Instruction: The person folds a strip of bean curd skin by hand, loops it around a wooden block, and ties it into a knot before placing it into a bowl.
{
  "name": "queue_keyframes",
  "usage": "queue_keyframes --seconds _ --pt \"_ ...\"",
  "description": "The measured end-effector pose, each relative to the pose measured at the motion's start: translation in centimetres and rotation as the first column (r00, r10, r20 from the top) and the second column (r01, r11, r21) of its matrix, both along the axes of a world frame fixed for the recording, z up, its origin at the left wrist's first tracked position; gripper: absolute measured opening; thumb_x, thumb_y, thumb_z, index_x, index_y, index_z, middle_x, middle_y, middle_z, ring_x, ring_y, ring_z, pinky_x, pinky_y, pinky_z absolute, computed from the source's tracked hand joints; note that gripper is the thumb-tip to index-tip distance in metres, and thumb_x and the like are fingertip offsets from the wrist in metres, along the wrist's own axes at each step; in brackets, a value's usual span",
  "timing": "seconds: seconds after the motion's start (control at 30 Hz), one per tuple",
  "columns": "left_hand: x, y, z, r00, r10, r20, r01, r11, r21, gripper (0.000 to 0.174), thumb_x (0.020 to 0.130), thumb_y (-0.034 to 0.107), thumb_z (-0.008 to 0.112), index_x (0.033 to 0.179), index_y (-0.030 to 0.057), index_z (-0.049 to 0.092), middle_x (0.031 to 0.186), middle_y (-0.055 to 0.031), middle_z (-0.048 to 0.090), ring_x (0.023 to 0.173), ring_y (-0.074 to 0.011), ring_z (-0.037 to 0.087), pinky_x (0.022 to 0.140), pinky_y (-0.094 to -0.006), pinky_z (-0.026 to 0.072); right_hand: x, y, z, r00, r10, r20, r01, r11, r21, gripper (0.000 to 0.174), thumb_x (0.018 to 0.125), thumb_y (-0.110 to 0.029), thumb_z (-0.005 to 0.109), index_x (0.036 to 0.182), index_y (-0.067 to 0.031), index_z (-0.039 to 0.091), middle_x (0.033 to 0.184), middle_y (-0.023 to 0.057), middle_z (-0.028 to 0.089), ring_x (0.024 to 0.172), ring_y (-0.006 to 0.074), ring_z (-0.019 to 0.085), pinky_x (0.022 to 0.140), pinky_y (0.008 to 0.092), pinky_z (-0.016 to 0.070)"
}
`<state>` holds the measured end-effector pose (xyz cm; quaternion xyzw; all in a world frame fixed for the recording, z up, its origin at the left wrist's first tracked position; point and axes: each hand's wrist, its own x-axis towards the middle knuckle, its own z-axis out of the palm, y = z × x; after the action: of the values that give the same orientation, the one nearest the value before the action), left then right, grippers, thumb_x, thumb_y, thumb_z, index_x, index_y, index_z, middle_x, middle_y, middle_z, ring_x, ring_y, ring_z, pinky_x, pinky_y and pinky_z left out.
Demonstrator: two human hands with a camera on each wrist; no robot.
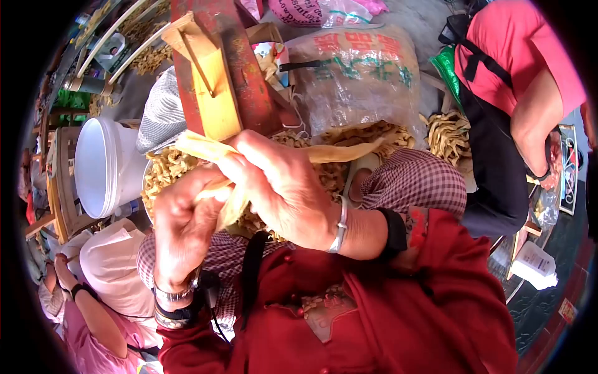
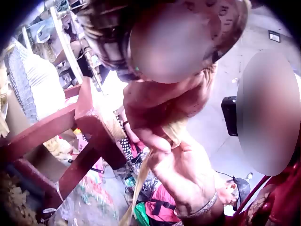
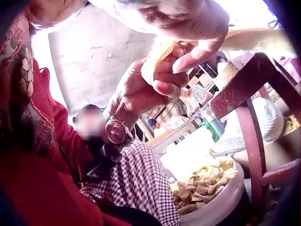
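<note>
While both hands are up close to the head camera, the left hand [image 1: 180, 230] and right hand [image 1: 280, 187] each have fingers curled round one pale yellow strip [image 1: 339, 151], which they grip between them; its free end runs out to the right, above the checked lap. Room is tight: red wooden frame [image 1: 246, 75] just behind the hands, white bucket [image 1: 103, 165] to the left, heap of yellow pieces [image 1: 163, 169] beneath, person in pink [image 1: 517, 56] at the right edge. Sack [image 1: 361, 81] behind the frame carries red and green printed characters, too distorted to read.
</note>
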<state>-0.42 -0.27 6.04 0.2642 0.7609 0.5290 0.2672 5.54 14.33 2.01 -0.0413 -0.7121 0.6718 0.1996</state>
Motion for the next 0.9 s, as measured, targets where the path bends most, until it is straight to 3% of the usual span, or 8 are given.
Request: queue_keyframes --seconds 0.03,0.2,0.3,0.43,0.57,0.6,0.73,0.9 --pt "-0.2 -0.1 0.1 0.964 -0.011 -0.267 0.002 0.999 -0.033 0.017 0.089 0.009 0.058 0.1 -0.0036 0.061 0.086 -0.009 0.064 0.075 -0.0153 0.06 0.068 -0.0265 0.0477 -0.1 0.4 0.4 0.996 0.059 0.069 -0.055 0.997 -0.05 0.02 0.095 -0.015 0.052 0.081 -0.0003 0.051 0.064 0.0044 0.043 0.055 0.0101 0.043 0.05 0.028 0.0369" --pt "0.3 0.6 1.6 0.417 -0.034 -0.908 -0.064 0.996 -0.067 0.011 0.083 0.008 0.064 0.093 0.0047 0.061 0.11 -0.0185 0.056 0.095 -0.0262 0.056 0.068 -0.0294 0.05 -0.5 1.3 1.3 0.97 0.242 0.002 -0.241 0.968 0.075 0.023 0.092 -0.015 0.052 0.076 0.0007 0.051 0.059 0.0106 0.044 0.05 0.0152 0.043 0.049 0.0323 0.0373" --pt "0.5 0.4 0.0 0.499 0.114 -0.859 -0.007 0.992 0.128 0.01 0.083 0.008 0.064 0.092 0.0056 0.06 0.115 -0.0186 0.054 0.093 -0.0268 0.057 0.068 -0.0274 0.0508 -0.5 1.6 1.3 0.942 0.333 -0.049 -0.324 0.936 0.142 0.027 0.093 -0.02 0.051 0.075 0.0004 0.052 0.059 0.0123 0.048 0.051 0.0204 0.048 0.05 0.0336 0.0388" --pt "0.4 0.4 1.6 0.559 -0.066 -0.826 0.0 0.997 -0.08 0.015 0.085 0.011 0.064 0.095 0.0036 0.056 0.1 -0.0179 0.06 0.082 -0.0245 0.061 0.066 -0.0314 0.0506 -0.2 2.0 1.6 0.936 0.351 0.039 -0.352 0.935 0.041 0.032 0.093 -0.028 0.053 0.076 -0.0007 0.052 0.059 0.0136 0.05 0.054 0.0276 0.054 0.051 0.0352 0.0397" --pt "0.1 -0.8 0.2 0.91 0.18 -0.374 -0.127 0.979 0.162 0.026 0.086 0.021 0.066 0.096 0.0015 0.053 0.087 -0.0083 0.059 0.076 -0.0132 0.055 0.07 -0.0256 0.0449 0.0 1.9 0.8 0.97 0.226 -0.083 -0.193 0.937 0.292 0.028 0.088 -0.029 0.061 0.091 -0.0032 0.049 0.073 0.0154 0.056 0.062 0.0307 0.058 0.053 0.0355 0.0416" --pt "0.3 -1.0 0.3 0.97 0.241 -0.03 -0.231 0.951 0.204 0.032 0.084 0.022 0.069 0.102 0.0013 0.054 0.086 -0.0057 0.059 0.074 -0.0108 0.054 0.069 -0.0245 0.045 0.0 2.0 1.0 0.964 0.265 -0.032 -0.247 0.931 0.27 0.025 0.088 -0.023 0.061 0.097 -0.004 0.048 0.078 0.0147 0.058 0.067 0.0312 0.06 0.056 0.0356 0.0441" --pt "0.0 0.5 0.0 0.926 0.247 0.286 -0.349 0.848 0.399 0.05 0.081 0.023 0.071 0.118 -0.0024 0.051 0.096 -0.0067 0.062 0.081 -0.0114 0.06 0.072 -0.0215 0.0476 -0.5 1.5 0.0 0.949 0.26 -0.177 -0.233 0.96 0.158 0.031 0.088 -0.019 0.059 0.107 -0.0004 0.042 0.076 0.0159 0.056 0.067 0.0348 0.059 0.055 0.0407 0.0441" --pt "-1.1 -0.5 -0.4 0.882 -0.06 0.468 -0.185 0.869 0.46 0.032 0.089 0.021 0.06 0.111 -0.0022 0.059 0.107 -0.0106 0.063 0.093 -0.0151 0.06 0.083 -0.0274 0.0474 -0.7 2.4 -0.1 0.922 0.362 -0.136 -0.353 0.932 0.088 0.027 0.092 -0.016 0.053 0.112 0.0012 0.049 0.073 0.018 0.059 0.068 0.0323 0.063 0.057 0.0373 0.0474"
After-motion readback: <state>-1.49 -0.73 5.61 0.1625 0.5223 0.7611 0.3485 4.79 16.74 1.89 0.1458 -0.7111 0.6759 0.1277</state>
